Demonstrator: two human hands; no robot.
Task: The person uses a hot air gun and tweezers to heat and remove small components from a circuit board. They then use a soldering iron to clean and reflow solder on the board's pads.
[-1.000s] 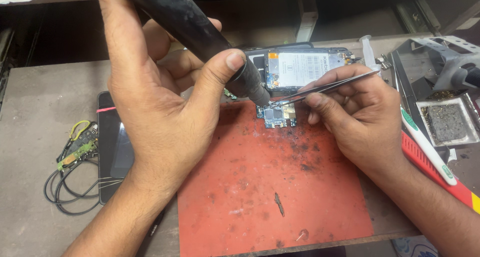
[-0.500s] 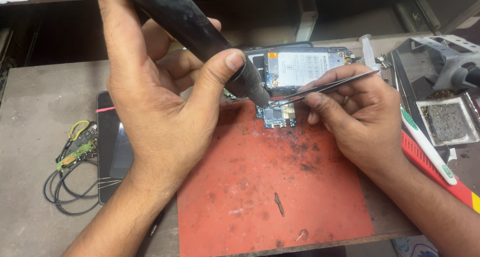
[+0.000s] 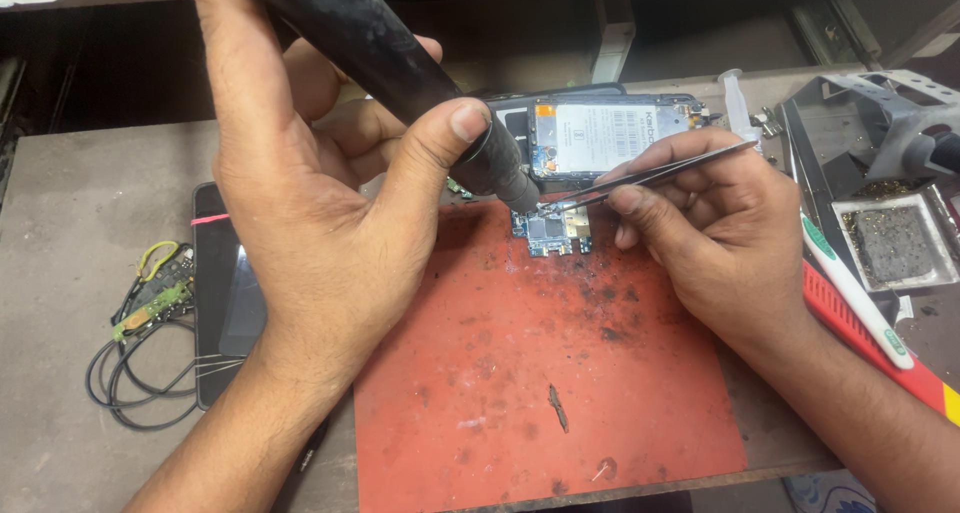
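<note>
Left hand (image 3: pixel 300 203) wrapped around a fat black hot-air tool (image 3: pixel 390 68), thumb pressed along the barrel, wrist bent so the nozzle slants down and right. Nozzle tip sits just above the small circuit board (image 3: pixel 552 233); can't tell if it touches. Right hand (image 3: pixel 720 243) pinches metal tweezers (image 3: pixel 650 178) between thumb and fingers, other fingers curled, heel of the hand on the red mat (image 3: pixel 540 393). Tweezer tips meet the board at its top edge, right beside the nozzle. Board lies on the mat's upper edge, just below an opened phone (image 3: pixel 600 133) with its battery showing. Dark phone (image 3: pixel 225 293) and a tangle of wires (image 3: pixel 140 353) lie left of the left wrist. Toothbrush (image 3: pixel 850 288) and a solder-stand tray (image 3: pixel 890 238) sit right of the right hand.
</note>
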